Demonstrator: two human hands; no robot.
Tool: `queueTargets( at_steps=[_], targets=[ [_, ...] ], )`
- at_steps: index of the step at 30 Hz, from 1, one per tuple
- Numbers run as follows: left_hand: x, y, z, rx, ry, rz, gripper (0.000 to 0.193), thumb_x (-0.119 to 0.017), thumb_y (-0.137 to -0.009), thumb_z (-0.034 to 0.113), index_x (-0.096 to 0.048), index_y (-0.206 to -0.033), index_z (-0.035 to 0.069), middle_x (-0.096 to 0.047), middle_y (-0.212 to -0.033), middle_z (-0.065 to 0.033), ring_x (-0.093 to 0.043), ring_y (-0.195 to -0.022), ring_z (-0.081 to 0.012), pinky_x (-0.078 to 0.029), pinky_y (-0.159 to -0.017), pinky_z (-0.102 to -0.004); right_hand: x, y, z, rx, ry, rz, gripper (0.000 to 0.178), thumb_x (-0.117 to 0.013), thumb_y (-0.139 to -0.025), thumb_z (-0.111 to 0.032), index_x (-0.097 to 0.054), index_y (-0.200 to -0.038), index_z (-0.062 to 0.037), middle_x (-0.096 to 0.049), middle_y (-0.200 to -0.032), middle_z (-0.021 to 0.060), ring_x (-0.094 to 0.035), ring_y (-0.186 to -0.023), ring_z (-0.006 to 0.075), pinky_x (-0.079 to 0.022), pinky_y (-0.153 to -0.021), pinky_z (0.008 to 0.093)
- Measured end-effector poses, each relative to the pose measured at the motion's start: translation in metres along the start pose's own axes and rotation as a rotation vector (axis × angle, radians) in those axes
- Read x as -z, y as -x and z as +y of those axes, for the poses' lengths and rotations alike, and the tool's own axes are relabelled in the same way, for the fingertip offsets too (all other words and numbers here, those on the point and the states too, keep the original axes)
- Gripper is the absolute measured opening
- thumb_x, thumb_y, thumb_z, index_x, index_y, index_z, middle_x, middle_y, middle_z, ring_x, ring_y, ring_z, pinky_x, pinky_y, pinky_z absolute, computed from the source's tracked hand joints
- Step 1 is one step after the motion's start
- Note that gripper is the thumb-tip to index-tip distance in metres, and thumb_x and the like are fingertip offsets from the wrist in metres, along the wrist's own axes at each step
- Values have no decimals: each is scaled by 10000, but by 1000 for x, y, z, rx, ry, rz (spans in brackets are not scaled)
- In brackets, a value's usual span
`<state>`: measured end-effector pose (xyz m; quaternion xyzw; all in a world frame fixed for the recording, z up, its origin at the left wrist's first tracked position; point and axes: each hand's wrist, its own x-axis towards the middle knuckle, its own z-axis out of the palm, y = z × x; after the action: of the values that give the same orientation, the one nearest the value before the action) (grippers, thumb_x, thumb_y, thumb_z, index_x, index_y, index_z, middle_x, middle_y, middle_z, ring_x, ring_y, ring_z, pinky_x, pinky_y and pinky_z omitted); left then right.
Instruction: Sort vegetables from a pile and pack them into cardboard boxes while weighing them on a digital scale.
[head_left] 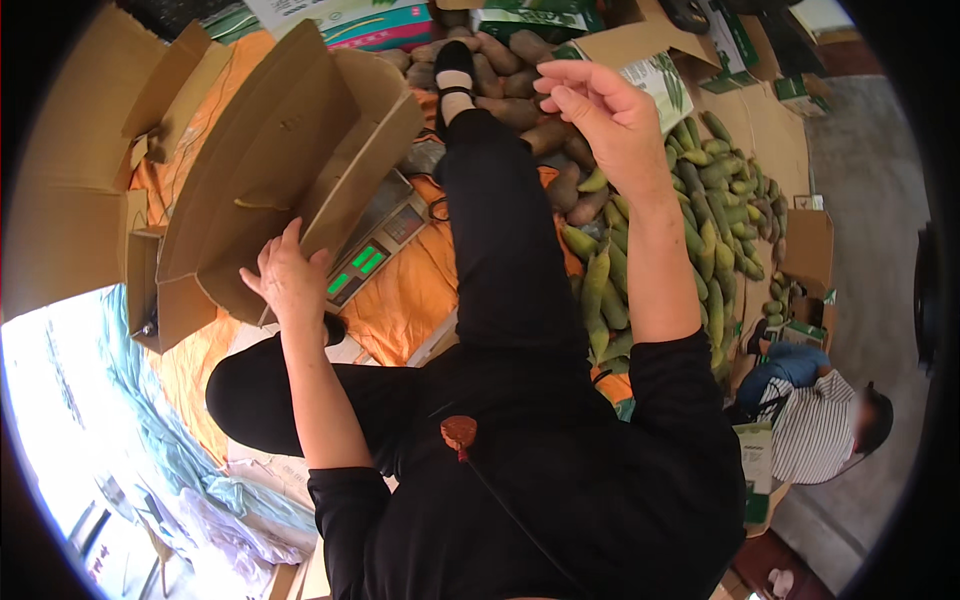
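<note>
My left hand [290,272] hovers by the near wall of an open cardboard box [370,140], fingers spread; I cannot tell whether it touches the cardboard. The box rests on a digital scale [385,240] with lit green displays, and little of its inside shows. Up above the heap, my right hand [605,115] is lifted with loosely bent fingers and a gap at the thumb, nothing visible in it. Below and beside it lie long green radishes [715,215]. Brownish-red tubers, seemingly sweet potatoes [515,85], are piled beyond my outstretched foot.
Orange sheeting [400,315] covers ground around the scale. Another open carton [70,150] stands at far left, beside blue plastic sheeting [140,370]. Printed cartons [535,20] line the back. A person in a striped top [815,425] sits at right near the grey floor [870,200].
</note>
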<state>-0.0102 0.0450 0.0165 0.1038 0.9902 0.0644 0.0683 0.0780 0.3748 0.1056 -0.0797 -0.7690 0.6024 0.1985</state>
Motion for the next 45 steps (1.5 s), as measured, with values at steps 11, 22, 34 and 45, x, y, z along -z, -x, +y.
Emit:
queueTargets(
  at_steps=[11,22,34,45],
  targets=[
    [8,1,-21,68,-136,-111,280,-664,-793,187,-667,-1071,151,-689,-943,-108,-630,-968,-291,-296,-1043,-572,94,139,218,-626,777,371,364,-697,-764,-200,-633,-1065,-6,-657,-1044,180,-631,-977,313,-491,-832,379],
    [-7,16,-31,54,-85,-48,209,-627,-799,175,-672,-999,133,-666,-967,-77,-611,-977,-273,-355,-987,-579,85,280,296,-1232,806,206,712,-823,-634,-310,-527,-1221,-37,-594,-1193,188,-568,-1099,359,-461,-918,433],
    [-3,20,-44,34,-51,-51,150,-660,-787,169,-691,-929,129,-670,-927,-77,-608,-973,-268,-352,-996,-546,46,190,214,-668,845,99,547,-779,-661,-111,-531,-1145,-54,-594,-1102,179,-532,-1044,404,-440,-886,456],
    [-2,25,-45,34,-30,-37,148,-660,-775,149,-695,-918,133,-665,-903,-68,-621,-937,-260,-437,-841,-454,-28,4,0,146,109,156,487,-677,-780,28,-501,-1232,-19,-547,-1161,89,-568,-1021,164,-464,-896,296]
  ],
)
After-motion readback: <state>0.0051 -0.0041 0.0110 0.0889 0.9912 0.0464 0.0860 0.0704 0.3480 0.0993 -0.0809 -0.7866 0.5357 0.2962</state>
